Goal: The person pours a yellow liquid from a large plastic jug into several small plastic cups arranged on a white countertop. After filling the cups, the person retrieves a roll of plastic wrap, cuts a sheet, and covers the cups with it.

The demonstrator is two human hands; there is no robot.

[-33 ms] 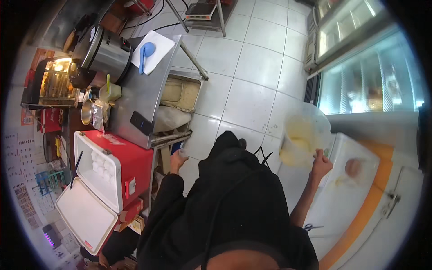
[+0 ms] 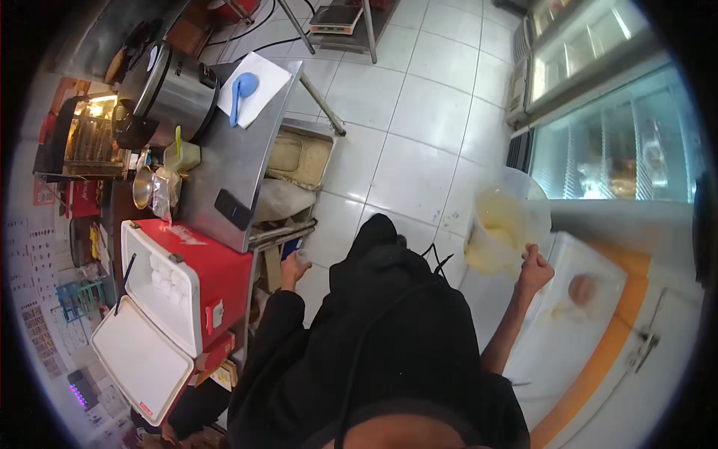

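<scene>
On the right, my right hand [image 2: 534, 271] is closed on the near side of a large translucent plastic container [image 2: 532, 203]. Pale yellow contents [image 2: 497, 232] show through its wall; whether I grip a handle or the rim is unclear. This container hangs above the floor beside a white chest-like surface. At the left, my left hand [image 2: 292, 272] is closed around a small clear cup [image 2: 303, 257], near the end of the steel table. What the cup holds cannot be made out.
Along the left, a steel table [image 2: 217, 161] carries a large cooker [image 2: 176, 93], a blue ladle [image 2: 241, 91] on white paper and a black phone [image 2: 234, 208]. An open red cooler [image 2: 228, 262] stands nearer. Glass-door fridges [image 2: 621, 142] and a white surface [image 2: 568, 277] line the right.
The view has shifted slightly. Scissors seen on the white surface by my right arm are now mostly hidden. Both hands keep their hold, with little movement.
</scene>
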